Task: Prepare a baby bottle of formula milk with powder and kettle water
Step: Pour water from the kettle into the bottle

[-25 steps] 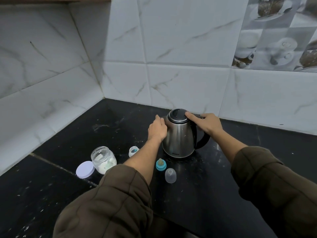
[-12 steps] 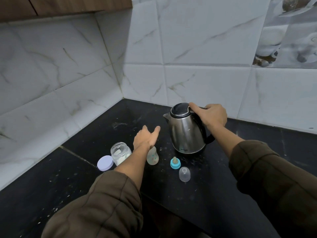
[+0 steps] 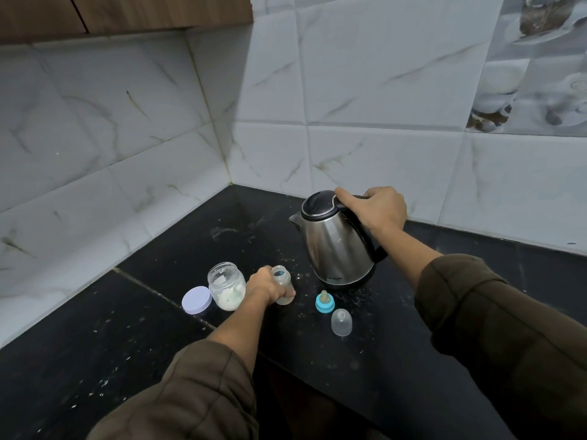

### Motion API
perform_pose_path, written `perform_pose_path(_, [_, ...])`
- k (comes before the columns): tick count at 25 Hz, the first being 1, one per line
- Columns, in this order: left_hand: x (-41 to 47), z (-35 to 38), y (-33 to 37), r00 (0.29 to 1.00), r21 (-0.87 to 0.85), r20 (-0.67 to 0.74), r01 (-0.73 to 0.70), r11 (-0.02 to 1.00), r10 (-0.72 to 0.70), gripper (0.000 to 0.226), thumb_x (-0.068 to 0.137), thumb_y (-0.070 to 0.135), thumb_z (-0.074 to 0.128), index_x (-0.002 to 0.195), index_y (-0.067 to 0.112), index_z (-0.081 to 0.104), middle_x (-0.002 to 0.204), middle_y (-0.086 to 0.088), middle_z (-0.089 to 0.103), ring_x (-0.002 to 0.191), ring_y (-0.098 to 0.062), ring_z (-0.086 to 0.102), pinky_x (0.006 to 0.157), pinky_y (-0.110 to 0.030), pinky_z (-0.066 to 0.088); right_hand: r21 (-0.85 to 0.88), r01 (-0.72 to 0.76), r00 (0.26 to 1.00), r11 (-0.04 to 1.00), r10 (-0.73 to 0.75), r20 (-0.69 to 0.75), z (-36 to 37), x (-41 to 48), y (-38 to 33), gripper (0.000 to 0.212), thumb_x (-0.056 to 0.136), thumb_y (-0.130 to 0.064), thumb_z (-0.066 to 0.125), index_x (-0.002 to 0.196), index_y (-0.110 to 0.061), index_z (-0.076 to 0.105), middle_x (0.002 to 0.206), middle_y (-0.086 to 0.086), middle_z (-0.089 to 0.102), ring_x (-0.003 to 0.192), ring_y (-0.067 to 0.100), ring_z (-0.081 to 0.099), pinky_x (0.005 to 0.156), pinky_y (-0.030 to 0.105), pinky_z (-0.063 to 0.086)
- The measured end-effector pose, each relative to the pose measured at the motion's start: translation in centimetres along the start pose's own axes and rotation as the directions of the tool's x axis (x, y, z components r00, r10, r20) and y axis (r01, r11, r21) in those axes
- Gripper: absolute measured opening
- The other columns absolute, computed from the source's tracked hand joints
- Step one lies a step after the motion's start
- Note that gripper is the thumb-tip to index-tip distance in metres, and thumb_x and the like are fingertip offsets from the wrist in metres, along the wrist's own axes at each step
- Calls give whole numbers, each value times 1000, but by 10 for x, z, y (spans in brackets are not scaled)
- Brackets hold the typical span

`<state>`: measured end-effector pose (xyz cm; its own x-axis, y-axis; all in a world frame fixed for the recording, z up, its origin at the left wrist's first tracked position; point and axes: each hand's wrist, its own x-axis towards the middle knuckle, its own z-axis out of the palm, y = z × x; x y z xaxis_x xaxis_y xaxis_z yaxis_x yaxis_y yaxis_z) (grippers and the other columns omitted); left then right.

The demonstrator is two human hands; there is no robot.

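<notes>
A steel kettle (image 3: 333, 246) with a black lid stands on the black counter (image 3: 158, 338), its spout to the left. My right hand (image 3: 371, 208) grips its black handle from above. My left hand (image 3: 265, 286) is wrapped around the open, uncapped baby bottle (image 3: 283, 282), which stands upright just left of the kettle's base. An open glass jar of white powder (image 3: 227, 290) stands to the bottle's left, its lilac lid (image 3: 196, 299) lying beside it. The blue teat ring (image 3: 324, 302) and the clear cap (image 3: 341, 322) rest in front of the kettle.
White marble-look tiled walls meet in a corner behind the counter. Wooden cabinets (image 3: 127, 11) hang above on the left. White specks are scattered over the counter. My brown sleeves fill the lower part of the view.
My left hand left the kettle's side, came down to the left and closed around the baby bottle. My right hand stays on the kettle handle. The camera shifted.
</notes>
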<state>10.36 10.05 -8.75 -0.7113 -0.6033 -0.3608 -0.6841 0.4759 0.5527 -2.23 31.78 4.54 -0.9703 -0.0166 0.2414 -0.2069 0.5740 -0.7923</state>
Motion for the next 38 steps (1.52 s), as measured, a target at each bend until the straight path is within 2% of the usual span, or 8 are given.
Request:
perform_pose_path(5, [-3, 8, -5, 991, -22, -119, -61, 998, 58, 58, 77, 41, 87, 127, 23, 64, 121, -3, 70, 115, -25, 64, 101, -41, 52, -28, 29, 1000, 999, -29, 6, -3, -1, -2, 65, 59, -77, 70, 50, -16, 53, 47, -1, 51, 53, 20, 58, 50, 29, 43])
perform_pose_path(10, [-7, -12, 27, 963, 4, -239, -131, 991, 128, 56, 76, 48, 83, 122, 24, 62, 119, -6, 70, 112, -28, 64, 92, -37, 49, -86, 84, 996, 993, -84, 6, -8, 2, -12, 64, 60, -75, 70, 50, -15, 53, 48, 0, 53, 58, 23, 61, 49, 29, 40])
perform_pose_path(13, [-8, -19, 39, 952, -11, -264, -164, 986, 155, 56, 77, 47, 82, 123, 23, 61, 119, -7, 71, 113, -29, 65, 94, -38, 49, -137, 122, 993, 983, -121, 15, -9, 7, -23, 69, 59, -77, 67, 55, -8, 61, 53, 5, 60, 60, 22, 62, 52, 35, 48])
perform_pose_path(15, [-7, -22, 40, 945, -8, -281, -178, 984, 168, 57, 77, 46, 82, 125, 24, 62, 119, -7, 71, 113, -29, 65, 94, -37, 49, -178, 161, 987, 971, -159, 27, -11, 10, -29, 72, 59, -77, 67, 55, -6, 58, 51, 5, 54, 57, 24, 59, 51, 36, 47])
perform_pose_path(17, [-7, -26, 42, 937, 0, -301, -187, 982, 178, 56, 77, 46, 81, 125, 24, 64, 117, -6, 72, 112, -29, 65, 94, -37, 50, -211, 213, 977, 954, -206, 52, -12, 12, -35, 67, 60, -75, 68, 50, -13, 47, 48, 2, 44, 52, 23, 51, 48, 32, 38])
perform_pose_path(23, [-5, -36, 47, 925, 8, -298, -245, 969, 237, 53, 77, 40, 85, 126, 26, 70, 113, -2, 75, 111, -24, 67, 98, -37, 52, -313, 300, 954, 901, -277, 117, -7, 13, -51, 63, 64, -71, 69, 49, -16, 41, 46, -1, 42, 54, 22, 50, 49, 29, 32])
perform_pose_path(29, [-1, -40, 43, 931, 49, -265, -246, 968, 250, 44, 75, 36, 84, 117, 30, 73, 104, 0, 75, 105, -23, 68, 87, -32, 51, -416, 379, 925, 827, -335, 176, 5, 14, -65, 61, 66, -73, 66, 51, -16, 51, 49, 0, 50, 55, 22, 54, 50, 26, 33])
perform_pose_path(38, [9, -44, 38, 943, 93, -222, -233, 968, 248, 52, 75, 41, 85, 124, 28, 72, 109, -2, 76, 107, -23, 67, 90, -35, 51, -492, 480, 876, 727, -428, 222, 17, 13, -81, 61, 69, -73, 65, 54, -15, 52, 52, 0, 52, 53, 19, 49, 52, 27, 32])
